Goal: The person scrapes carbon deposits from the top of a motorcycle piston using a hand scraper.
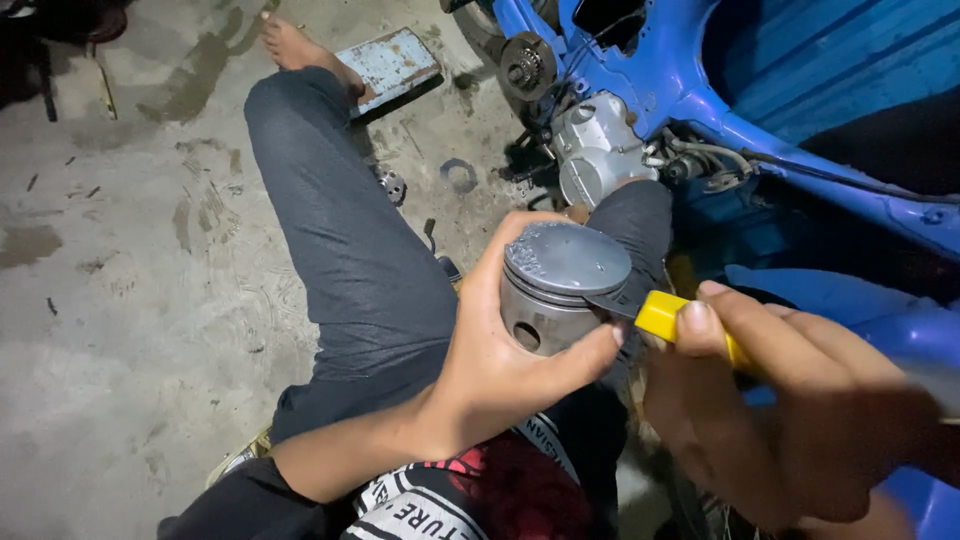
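Head view showed the left hand (500,350) with its fingers (590,352) wrapped around a grey metal piston (560,285), thumb along the near side, crown turned up, near the frame's centre. At about three o'clock from the piston, the right hand (800,400) had its fingers (700,325) clenched on a yellow-handled knife (665,315), whose dark blade (610,303) touched the piston's rim. Beneath both hands lay the person's leg in dark trousers (340,230), stretched toward eleven o'clock over the concrete floor (100,300). At one o'clock stood a blue motorcycle frame (700,90) with its grey engine (595,150).
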